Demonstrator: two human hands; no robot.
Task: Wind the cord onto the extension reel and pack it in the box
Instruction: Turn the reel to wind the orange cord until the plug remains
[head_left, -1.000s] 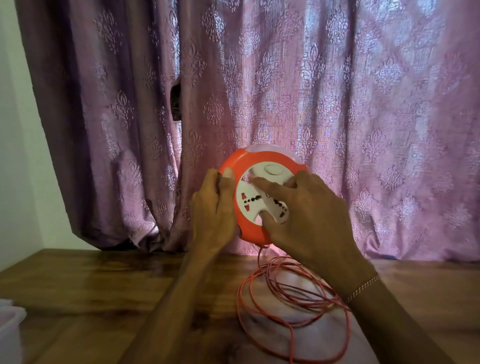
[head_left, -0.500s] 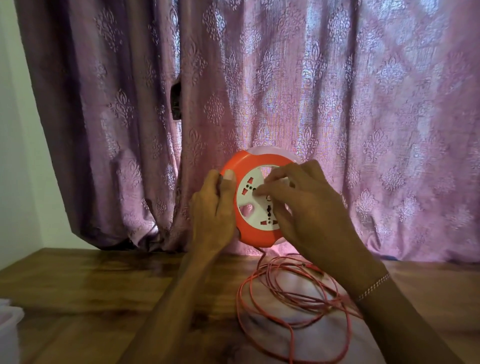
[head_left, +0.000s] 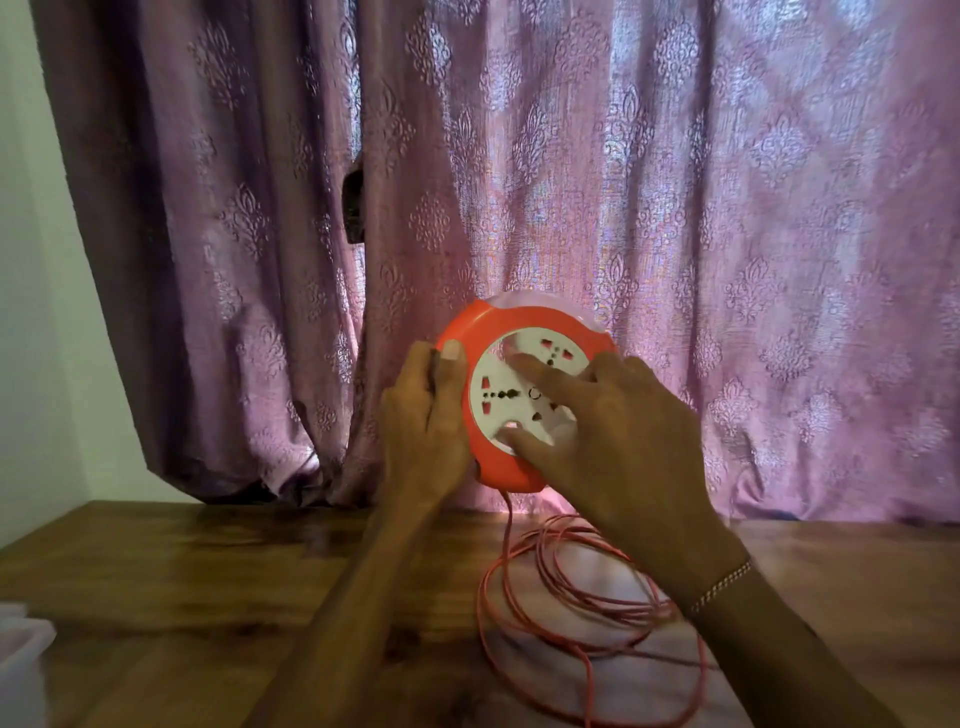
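Reel: the orange extension reel (head_left: 498, 470) is up off the table, held on edge in front of the curtain, its white socket face (head_left: 511, 395) turned toward me
Left hand: my left hand (head_left: 423, 415) grips the reel's left rim, thumb lying on the orange front edge, the other fingers curled round behind where I cannot see them
Right hand: my right hand (head_left: 618, 431) lies spread on the socket face, fingers fairly straight; the forefinger reaches across the upper sockets and the thumb presses near the lower edge of the white disc; it pinches nothing that I can see
Cord: the thin red cord (head_left: 587, 608) drops from the bottom of the reel and lies in loose loops on the wooden table (head_left: 182, 597), just below and to the right of the reel, partly under my right forearm
Wrist: a thin bracelet (head_left: 724, 584) sits on my right wrist
Behind: a patterned mauve curtain (head_left: 727, 208) hangs down to the table's far edge
Left edge: a pale container (head_left: 21, 644) shows at the lower left corner, too cut off to tell what it is
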